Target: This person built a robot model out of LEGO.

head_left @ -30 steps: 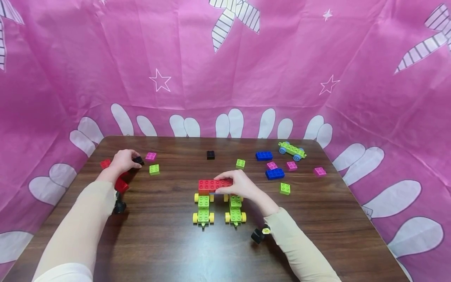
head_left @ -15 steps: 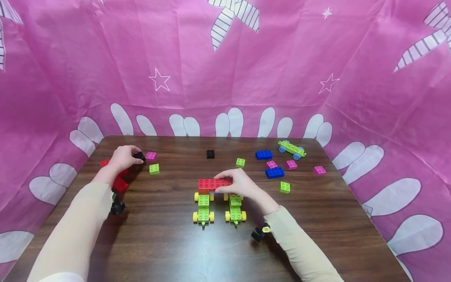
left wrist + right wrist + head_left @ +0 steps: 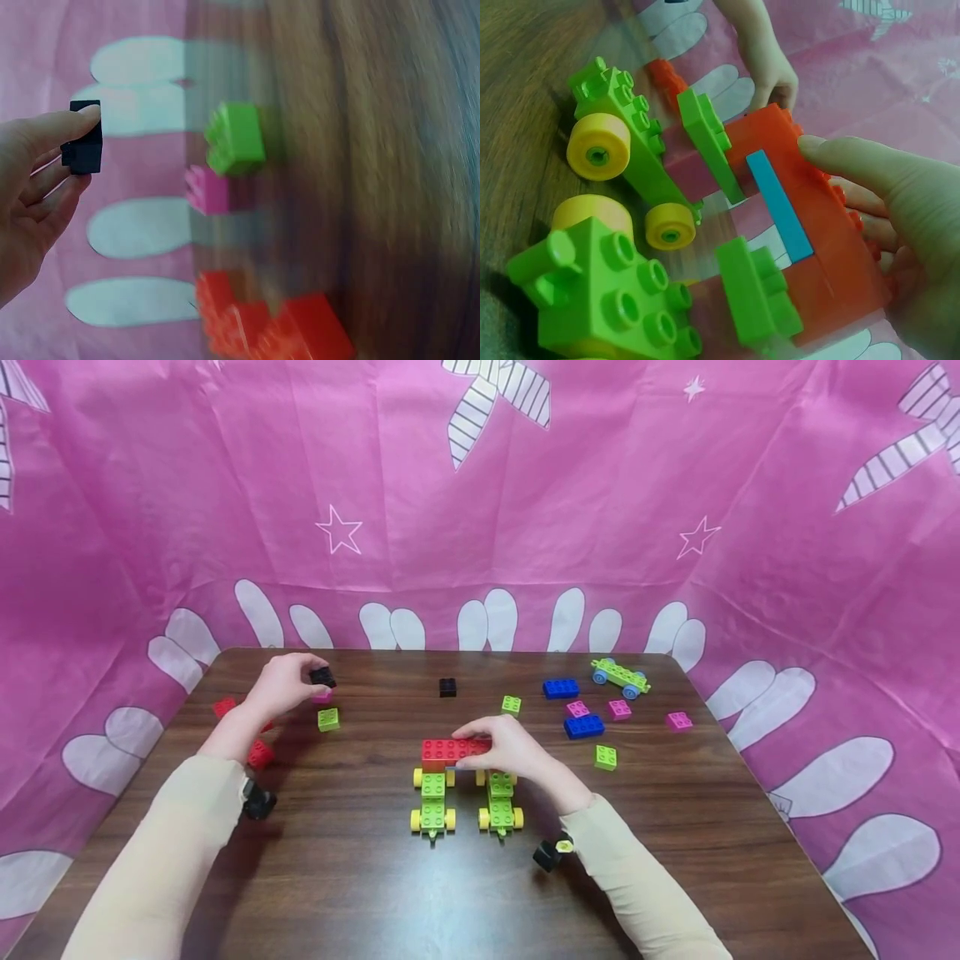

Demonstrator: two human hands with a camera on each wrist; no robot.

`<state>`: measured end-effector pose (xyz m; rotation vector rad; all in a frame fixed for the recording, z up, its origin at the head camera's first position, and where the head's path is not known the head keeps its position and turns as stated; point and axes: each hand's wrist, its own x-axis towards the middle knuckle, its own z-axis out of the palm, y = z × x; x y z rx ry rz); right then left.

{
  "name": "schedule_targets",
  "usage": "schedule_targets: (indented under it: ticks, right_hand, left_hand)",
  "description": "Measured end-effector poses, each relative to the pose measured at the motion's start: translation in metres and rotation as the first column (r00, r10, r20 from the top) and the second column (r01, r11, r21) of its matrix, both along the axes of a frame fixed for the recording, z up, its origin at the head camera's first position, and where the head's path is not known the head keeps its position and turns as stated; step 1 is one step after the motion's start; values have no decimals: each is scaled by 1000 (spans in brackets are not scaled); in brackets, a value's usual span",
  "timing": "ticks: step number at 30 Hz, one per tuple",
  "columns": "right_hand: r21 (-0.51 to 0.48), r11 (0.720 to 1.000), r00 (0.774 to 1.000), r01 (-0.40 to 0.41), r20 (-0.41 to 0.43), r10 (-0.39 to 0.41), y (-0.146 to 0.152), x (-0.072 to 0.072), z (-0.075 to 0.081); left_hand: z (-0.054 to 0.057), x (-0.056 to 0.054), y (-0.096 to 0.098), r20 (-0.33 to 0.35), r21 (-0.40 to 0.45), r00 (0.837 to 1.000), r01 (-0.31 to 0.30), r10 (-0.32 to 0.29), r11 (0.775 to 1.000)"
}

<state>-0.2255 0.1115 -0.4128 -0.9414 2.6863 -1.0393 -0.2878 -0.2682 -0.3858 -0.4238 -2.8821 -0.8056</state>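
Thumb and fingers of my left hand (image 3: 283, 685) pinch a black two-by-two brick (image 3: 322, 677); in the left wrist view this black brick (image 3: 86, 139) is held clear of the table. Below it a pink brick (image 3: 322, 697) is partly covered, beside a lime green brick (image 3: 328, 719). My right hand (image 3: 510, 750) grips the right end of red bricks (image 3: 442, 752) that span two lime wheeled bases (image 3: 432, 814) with yellow wheels. From the right wrist, a blue piece (image 3: 780, 206) shows under the red bricks, and pink and green bricks join them to the bases.
Red bricks (image 3: 260, 753) lie near my left forearm. Another black brick (image 3: 447, 687) sits at the back middle. To the right are blue bricks (image 3: 583, 727), pink bricks (image 3: 619, 709), green bricks (image 3: 606, 757) and a blue-wheeled base (image 3: 621, 677). A pink curtain surrounds the wooden table (image 3: 360, 893).
My left hand has lifted the black brick and carried it right, over the pink brick. My right hand stays on the red bricks, nearly still.
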Motion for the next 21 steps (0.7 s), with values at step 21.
schedule_targets:
  ticks: [21]
  right_hand:
    - [71, 996, 999, 51, -14, -51, -15, 3, -3]
  left_hand:
    - [10, 57, 86, -150, 76, 968, 215, -202, 974]
